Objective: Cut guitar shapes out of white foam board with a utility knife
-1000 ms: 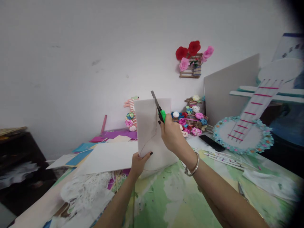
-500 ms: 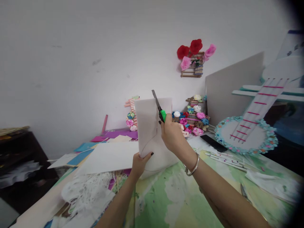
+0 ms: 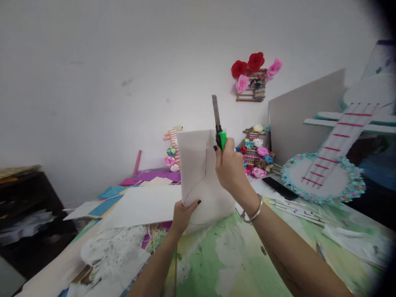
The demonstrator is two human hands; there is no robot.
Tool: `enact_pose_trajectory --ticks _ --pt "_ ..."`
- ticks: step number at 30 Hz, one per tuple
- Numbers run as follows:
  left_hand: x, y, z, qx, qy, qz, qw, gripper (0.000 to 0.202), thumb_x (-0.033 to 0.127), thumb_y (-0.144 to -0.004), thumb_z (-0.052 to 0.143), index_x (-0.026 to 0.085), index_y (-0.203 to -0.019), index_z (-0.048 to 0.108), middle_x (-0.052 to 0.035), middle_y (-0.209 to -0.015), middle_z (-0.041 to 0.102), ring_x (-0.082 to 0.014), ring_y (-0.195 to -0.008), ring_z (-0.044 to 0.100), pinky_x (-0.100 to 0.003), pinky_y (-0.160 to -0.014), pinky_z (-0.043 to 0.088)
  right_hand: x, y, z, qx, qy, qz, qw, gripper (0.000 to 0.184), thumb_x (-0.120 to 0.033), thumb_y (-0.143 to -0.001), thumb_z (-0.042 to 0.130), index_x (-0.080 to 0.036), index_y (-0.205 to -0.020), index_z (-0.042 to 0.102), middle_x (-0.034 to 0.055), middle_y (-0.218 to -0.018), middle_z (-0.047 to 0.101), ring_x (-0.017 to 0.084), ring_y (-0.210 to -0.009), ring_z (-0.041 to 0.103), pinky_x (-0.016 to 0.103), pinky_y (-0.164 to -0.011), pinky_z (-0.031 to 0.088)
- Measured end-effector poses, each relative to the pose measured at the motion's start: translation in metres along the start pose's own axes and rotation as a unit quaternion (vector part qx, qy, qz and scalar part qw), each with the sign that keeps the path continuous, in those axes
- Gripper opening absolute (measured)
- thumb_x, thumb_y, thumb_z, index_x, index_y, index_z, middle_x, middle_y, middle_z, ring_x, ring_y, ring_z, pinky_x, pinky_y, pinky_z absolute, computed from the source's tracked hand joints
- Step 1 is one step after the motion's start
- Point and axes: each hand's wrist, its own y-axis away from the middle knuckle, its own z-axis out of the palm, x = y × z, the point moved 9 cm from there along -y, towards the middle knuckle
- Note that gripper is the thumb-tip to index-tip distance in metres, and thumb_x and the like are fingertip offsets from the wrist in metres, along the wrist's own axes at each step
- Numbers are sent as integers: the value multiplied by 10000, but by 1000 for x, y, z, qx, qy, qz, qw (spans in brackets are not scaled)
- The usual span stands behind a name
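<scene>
White sheet [image 3: 198, 181] was held upright over the green table [image 3: 235, 255], centre of view, with its lower edge down near the tabletop; contact there could not be confirmed. It was judged light and semi-stiff: it stood flat without sag, so thin foam or card was likely, easily creased or torn at the cut. It was best gripped at the lower edge, clear of the cut line. Surface was plain white; 1 slit was seen running down from the top edge into a drawn curve. Left hand [image 3: 182, 214] was pinched on the lower-left edge, thumb in front. Right hand [image 3: 230, 171] was closed around green-handled scissors [image 3: 218, 123], blades pointed up above the sheet's top edge, apparently together. Scissors were judged light, rigid and sharp, to be taken by the handles only.
</scene>
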Motion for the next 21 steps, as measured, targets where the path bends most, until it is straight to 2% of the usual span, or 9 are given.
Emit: enact_pose_trajectory --ticks 3,8,21 --pt "1 0 -1 5 -1 1 1000 313 396 -576 711 92 -643 676 -73 -656 690 -192 -613 621 -278 -542 507 -2 -7 -5 -20 24 -9 999 229 -273 -901 288 -124 -1023 412 86 -650 564 195 -529 502 256 -493 263" --pt "-2 -1 -1 9 -1 7 1000 304 388 -582 708 95 -654 678 -65 -644 685 -189 -598 614 -279 -525 498 6 2 12 -83 48 8 995 222 -247 -895 296 -121 -1034 415 107 -682 581 218 -568 522 260 -499 255" --pt "-4 -2 0 -2 3 12 1000 288 376 -591 716 98 -652 665 -65 -654 685 -189 -606 608 -283 -533 490 3 1 15 -95 53 -15 994 207 -235 -894 281 -129 -1025 400 94 -666 568 204 -560 504 260 -503 247"
